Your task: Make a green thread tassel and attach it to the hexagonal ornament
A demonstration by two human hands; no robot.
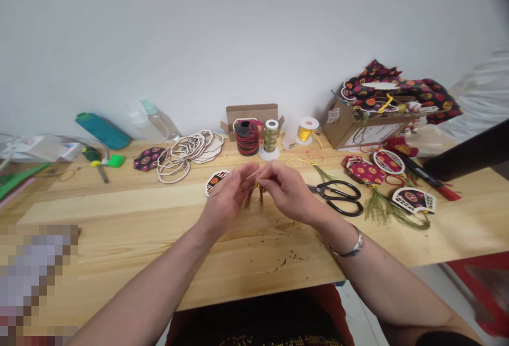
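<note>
A small tassel of brownish-olive threads with a bit of yellow cord at its top hangs between my hands, above the table. My right hand pinches it at the top, thumb against fingers. From the other side my left hand is closed about the threads, its fingers partly curled and pointing at my right hand; their exact hold is partly hidden. Behind my left hand lies a fabric-backed wooden ornament, half covered. Black-handled scissors rest just right of my right hand.
Thread spools in dark red, olive and yellow stand at the back. Wooden cut-out frames and a screwdriver lie left. Tasselled ornaments and a fabric-filled cardboard box are right. Dark scraps dot the front.
</note>
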